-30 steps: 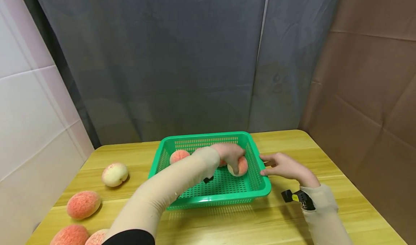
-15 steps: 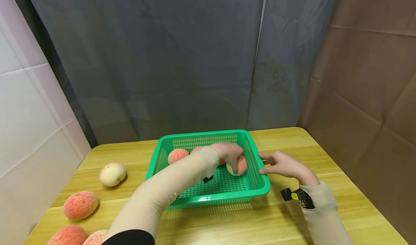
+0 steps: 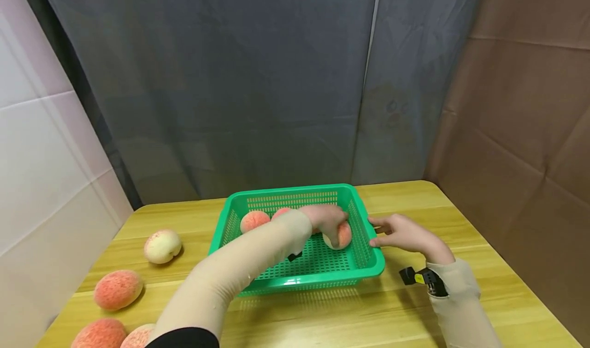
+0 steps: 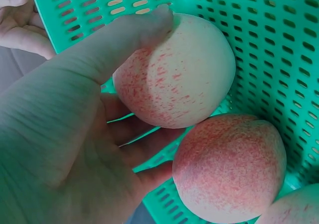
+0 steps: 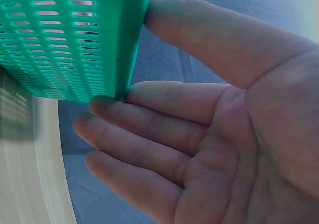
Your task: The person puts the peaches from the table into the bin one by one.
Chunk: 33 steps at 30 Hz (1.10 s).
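Left hand (image 3: 324, 219) grips a peach (image 4: 187, 79); outstretched right hand (image 3: 402, 234) touches the basket (image 3: 318, 279).

The left hand (image 3: 326, 219) reaches into the green basket (image 3: 313, 281) and grips a peach (image 3: 344, 235) near its right end. More peaches (image 3: 254, 221) lie farther left inside, one partly behind the sleeve (image 3: 239, 268). The right hand (image 3: 403, 233) touches the basket's right rim. On the wooden table (image 3: 332, 322), four loose peaches (image 3: 118, 289) (the farthest mostly pale) lie left of the basket. A dark curtain (image 3: 253, 81) hangs behind.
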Available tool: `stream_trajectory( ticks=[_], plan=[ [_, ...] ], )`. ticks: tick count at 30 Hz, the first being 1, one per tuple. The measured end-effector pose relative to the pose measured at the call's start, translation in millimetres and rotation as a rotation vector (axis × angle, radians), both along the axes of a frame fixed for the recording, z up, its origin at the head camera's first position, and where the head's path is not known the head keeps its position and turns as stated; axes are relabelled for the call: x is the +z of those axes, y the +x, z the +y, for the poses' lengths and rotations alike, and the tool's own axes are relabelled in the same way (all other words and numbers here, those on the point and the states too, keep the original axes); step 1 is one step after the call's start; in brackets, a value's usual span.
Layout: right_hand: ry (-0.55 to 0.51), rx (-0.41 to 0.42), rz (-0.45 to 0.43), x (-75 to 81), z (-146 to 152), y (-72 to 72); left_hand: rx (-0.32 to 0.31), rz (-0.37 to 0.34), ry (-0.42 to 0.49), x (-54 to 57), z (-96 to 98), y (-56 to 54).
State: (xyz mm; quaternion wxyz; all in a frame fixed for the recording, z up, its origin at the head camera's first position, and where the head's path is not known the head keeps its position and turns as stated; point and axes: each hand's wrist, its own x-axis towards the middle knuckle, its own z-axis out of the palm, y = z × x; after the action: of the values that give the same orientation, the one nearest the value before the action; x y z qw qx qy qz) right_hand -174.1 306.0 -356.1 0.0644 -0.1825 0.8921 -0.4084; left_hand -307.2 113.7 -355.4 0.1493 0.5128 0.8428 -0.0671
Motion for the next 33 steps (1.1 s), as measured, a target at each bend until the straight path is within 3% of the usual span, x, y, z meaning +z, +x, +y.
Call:
stream_trajectory(
  ticks=[3,6,12,17,20,24,28,30,33],
  plan=[
    [-0.003,0.022,0.001,-2.0,-3.4,-5.1,0.022,-0.025,0.01,0.8,-9.2,-1.7],
    [-0.011,0.037,-0.008,-3.7,-4.4,-7.9,0.053,-0.061,0.028,8.5,-20.4,-1.7],
    [-0.03,0.014,-0.027,-4.9,6.8,-0.4,0.022,-0.078,0.104,48.3,-50.8,-6.0],
    [-0.031,-0.004,-0.026,-3.7,18.8,5.0,0.078,-0.068,0.173,83.6,-110.4,-12.6],
    [-0.019,-0.006,-0.012,-2.1,22.0,3.1,0.158,-0.057,0.217,94.1,-161.8,-18.0],
    [0.0,-0.012,-0.006,-2.1,25.8,1.0,0.288,-0.056,0.283,91.9,-236.1,-22.3],
    [0.014,-0.026,-0.004,-1.6,31.2,1.4,0.411,-0.061,0.352,80.5,-305.2,-18.5],
    [0.015,-0.028,-0.002,-1.0,33.9,1.3,0.464,-0.063,0.37,72.2,-335.1,-13.8],
    [0.027,-0.05,0.005,0.4,41.4,6.9,0.494,-0.069,0.373,57.5,-364.5,-11.9]
  ],
)
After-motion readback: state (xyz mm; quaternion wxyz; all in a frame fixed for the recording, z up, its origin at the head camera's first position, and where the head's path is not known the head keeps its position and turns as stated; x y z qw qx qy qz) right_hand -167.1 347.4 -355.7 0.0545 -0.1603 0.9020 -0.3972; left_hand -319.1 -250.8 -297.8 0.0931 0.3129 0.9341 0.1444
